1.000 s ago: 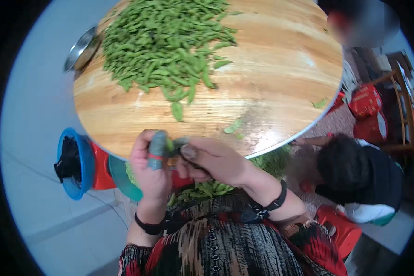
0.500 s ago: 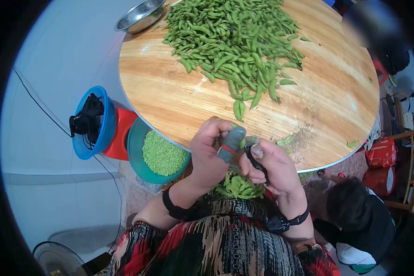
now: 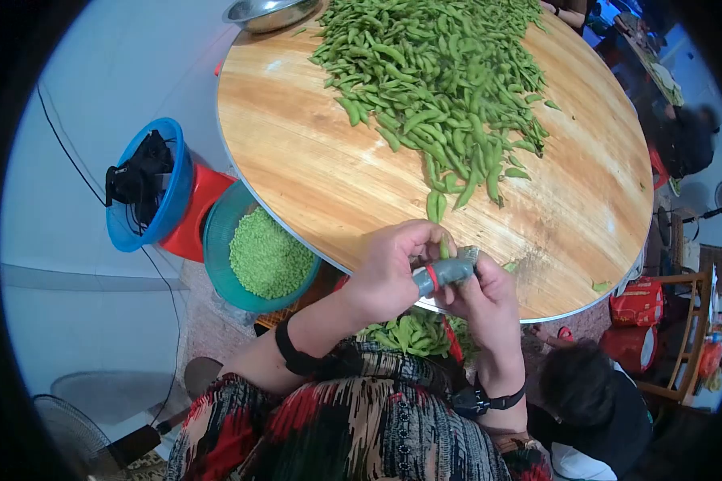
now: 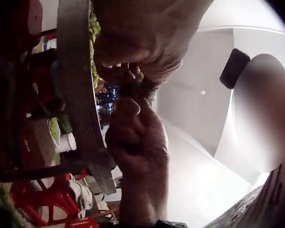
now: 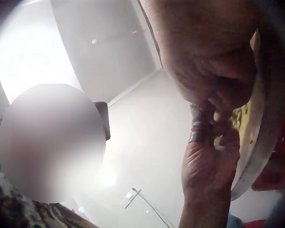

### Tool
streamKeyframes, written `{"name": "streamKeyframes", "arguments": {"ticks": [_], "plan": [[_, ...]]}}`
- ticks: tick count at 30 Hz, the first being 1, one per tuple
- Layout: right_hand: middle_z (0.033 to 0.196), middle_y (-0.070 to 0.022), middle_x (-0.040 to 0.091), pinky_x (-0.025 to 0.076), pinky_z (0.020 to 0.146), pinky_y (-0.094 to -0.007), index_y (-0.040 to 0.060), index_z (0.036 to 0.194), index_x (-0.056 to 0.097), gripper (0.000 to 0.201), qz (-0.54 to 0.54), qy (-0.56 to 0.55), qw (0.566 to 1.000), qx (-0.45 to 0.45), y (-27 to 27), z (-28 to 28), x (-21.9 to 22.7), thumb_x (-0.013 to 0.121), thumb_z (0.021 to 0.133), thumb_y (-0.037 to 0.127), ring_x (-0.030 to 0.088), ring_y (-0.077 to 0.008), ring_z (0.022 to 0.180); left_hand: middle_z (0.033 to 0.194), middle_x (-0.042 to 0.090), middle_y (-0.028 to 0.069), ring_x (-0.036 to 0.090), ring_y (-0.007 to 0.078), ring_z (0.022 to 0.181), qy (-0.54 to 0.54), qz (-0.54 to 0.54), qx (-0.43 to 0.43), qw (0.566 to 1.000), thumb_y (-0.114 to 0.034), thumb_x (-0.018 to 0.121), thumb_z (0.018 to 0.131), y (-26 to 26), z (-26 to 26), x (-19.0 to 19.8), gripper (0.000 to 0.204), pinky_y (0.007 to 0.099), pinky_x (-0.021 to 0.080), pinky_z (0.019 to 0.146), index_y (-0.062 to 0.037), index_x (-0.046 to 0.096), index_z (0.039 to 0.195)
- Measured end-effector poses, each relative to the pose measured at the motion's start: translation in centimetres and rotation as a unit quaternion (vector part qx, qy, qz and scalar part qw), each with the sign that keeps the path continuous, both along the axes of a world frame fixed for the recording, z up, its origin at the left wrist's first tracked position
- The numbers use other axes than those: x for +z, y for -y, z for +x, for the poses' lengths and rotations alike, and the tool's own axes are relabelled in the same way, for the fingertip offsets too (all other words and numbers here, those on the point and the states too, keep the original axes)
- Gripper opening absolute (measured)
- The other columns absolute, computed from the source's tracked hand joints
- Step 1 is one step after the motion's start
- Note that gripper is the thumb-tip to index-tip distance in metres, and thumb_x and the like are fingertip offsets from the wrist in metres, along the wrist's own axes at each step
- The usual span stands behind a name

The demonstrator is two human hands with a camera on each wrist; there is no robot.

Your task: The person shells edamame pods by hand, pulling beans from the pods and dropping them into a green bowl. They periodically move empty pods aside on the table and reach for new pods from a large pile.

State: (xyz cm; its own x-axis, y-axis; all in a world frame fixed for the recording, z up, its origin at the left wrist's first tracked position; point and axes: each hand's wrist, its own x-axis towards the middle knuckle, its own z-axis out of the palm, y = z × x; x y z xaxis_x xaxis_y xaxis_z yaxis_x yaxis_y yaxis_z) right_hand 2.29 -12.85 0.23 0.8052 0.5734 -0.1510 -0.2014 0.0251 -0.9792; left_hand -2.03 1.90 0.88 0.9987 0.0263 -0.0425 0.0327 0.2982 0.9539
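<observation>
In the head view both hands meet over the table's near edge. The left hand (image 3: 389, 268) has its thumb in a grey sleeve (image 3: 456, 271) with a red band, laid across toward the right fingertips. Its fingers hold a green soybean pod (image 3: 444, 245). The right hand (image 3: 493, 303) has curled fingers at the same pod, close under the covered thumb. A small grey, textured piece (image 3: 470, 254) shows at its fingertips; I cannot tell whether it is a wrap or a tool. Both wrist views show the fingertips together, their contact dark. A big heap of soybean pods (image 3: 437, 88) lies beyond.
The round wooden table (image 3: 297, 152) carries a metal bowl (image 3: 273, 16) at its far left edge. Left below stand a teal basin (image 3: 217, 232) of shelled beans and a blue basin (image 3: 186, 180) on a red stool. Green pods (image 3: 413, 335) lie by the lap. A person (image 3: 590, 393) crouches at right.
The head view has swung, bringing the teal basin and fan into sight. The left thumb has tipped from upright to lying across toward the right hand. Both hands stay together at the pod.
</observation>
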Motion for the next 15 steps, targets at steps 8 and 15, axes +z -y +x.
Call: {"name": "streamKeyframes", "arguments": {"ticks": [8, 15], "plan": [[0.062, 0.0027, 0.051, 0.030, 0.045, -0.0168, 0.0016, 0.091, 0.056, 0.014, -0.039, -0.056, 0.995, 0.071, -0.3, 1.9, 2.1, 0.047, 0.092, 0.012, 0.040, -0.0013, 0.050, 0.088, 0.055, 0.0059, 0.059, 0.0124, 0.071, 0.029, 0.040, -0.035, 0.998, 0.004, 0.055, 0.081, -2.7, 0.6, -0.1, 0.023, 0.0241, 0.047, 0.065, 0.0008, 0.059, 0.103], [0.066, -0.0006, 0.056, 0.042, 0.055, -0.0221, 0.0015, 0.103, 0.058, 0.021, -0.171, 0.250, 0.952, -0.044, -1.9, 3.1, 3.5, 0.060, 0.083, 0.007, 0.050, -0.0072, 0.059, 0.089, 0.055, 0.0073, 0.057, 0.0184, 0.082, 0.158, 0.353, 0.039, 0.922, 0.007, 0.052, 0.076, -2.9, 0.4, -0.6, 0.033, 0.0290, 0.046, 0.073, -0.0046, 0.061, 0.105]]}}
